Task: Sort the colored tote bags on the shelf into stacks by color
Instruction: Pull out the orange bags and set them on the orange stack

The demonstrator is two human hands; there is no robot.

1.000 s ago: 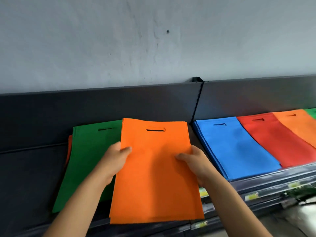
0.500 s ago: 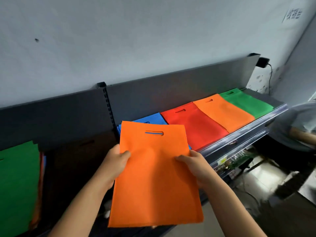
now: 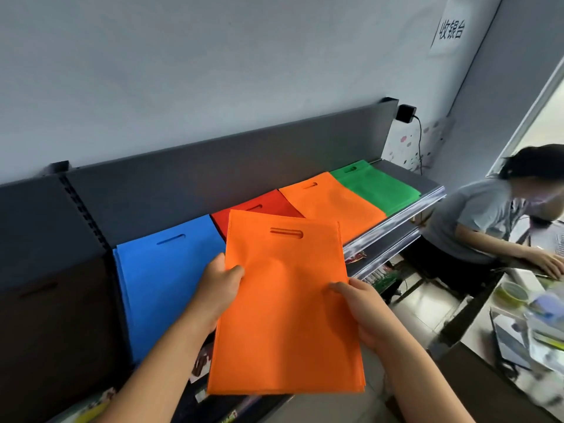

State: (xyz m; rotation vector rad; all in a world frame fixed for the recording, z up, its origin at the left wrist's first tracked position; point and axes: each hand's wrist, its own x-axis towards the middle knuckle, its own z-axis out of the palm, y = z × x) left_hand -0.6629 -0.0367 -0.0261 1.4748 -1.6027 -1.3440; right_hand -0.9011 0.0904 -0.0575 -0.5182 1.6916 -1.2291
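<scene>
Blue stack (image 3: 164, 270), seated person (image 3: 476, 227) beside shelf (image 3: 393, 222)

A single head-worn camera looks forward and down from close above the person's arms, turned toward the right end of the shelf (image 3: 393, 222). The left hand (image 3: 218, 290) and right hand (image 3: 361, 306) sit near, low in the middle, while the wall (image 3: 213, 71) fills the far top. A seated person (image 3: 476, 227) falls at the right edge.
</scene>
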